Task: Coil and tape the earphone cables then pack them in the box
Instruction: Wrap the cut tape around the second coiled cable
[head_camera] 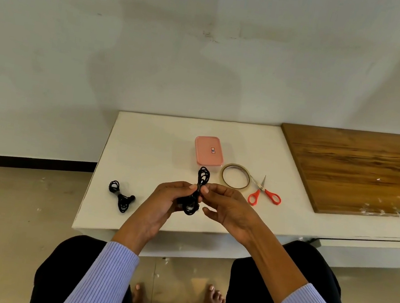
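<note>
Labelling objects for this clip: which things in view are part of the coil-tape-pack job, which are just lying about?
Part of the job:
- held earphone coil, pinched by left hand and right hand
- second earphone bundle on the white table
- tape roll
- scissors
- pink box, lid on

Lying about:
- wooden board

The worktop (159,143) is smooth, white and matt. To its right lies a wooden board (360,171) with a dark, slightly glossy grain. On the worktop, the box (208,150) is pink plastic with a smooth lid; the tape roll (235,179) is clear and shiny; the scissors (265,192) have bright metal blades and orange plastic handles. The earphone cable (203,177) looks matt black.
</note>
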